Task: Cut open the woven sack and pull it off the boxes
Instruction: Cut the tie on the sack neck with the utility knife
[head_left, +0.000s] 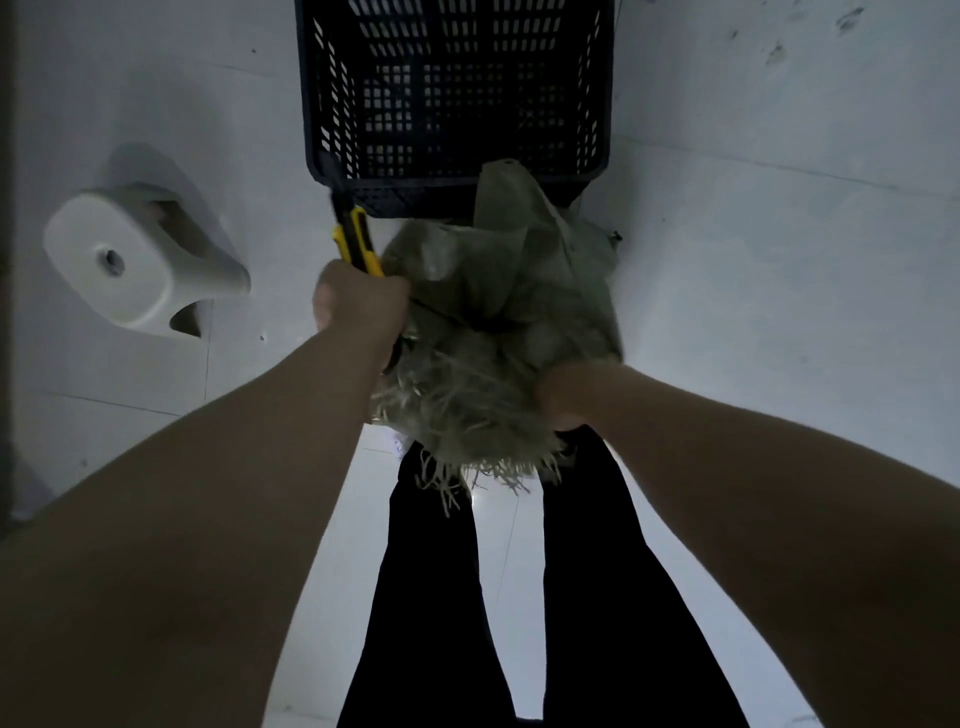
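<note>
Dark plastic crate (457, 104) stands on the pale tiled floor (779, 260). Woven sack (498, 322) is bunched and held up just in front of the crate, frayed edge hanging downward. Left hand (358, 306) grips sack fabric together with a yellow utility knife (356, 236). Right hand (566, 395) is clenched on the sack's frayed end. White stool (130, 260) stands at left.

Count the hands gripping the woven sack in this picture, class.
2. The left hand, also holding a yellow utility knife, grips the woven sack on its left side; the right hand grips its lower right.
</note>
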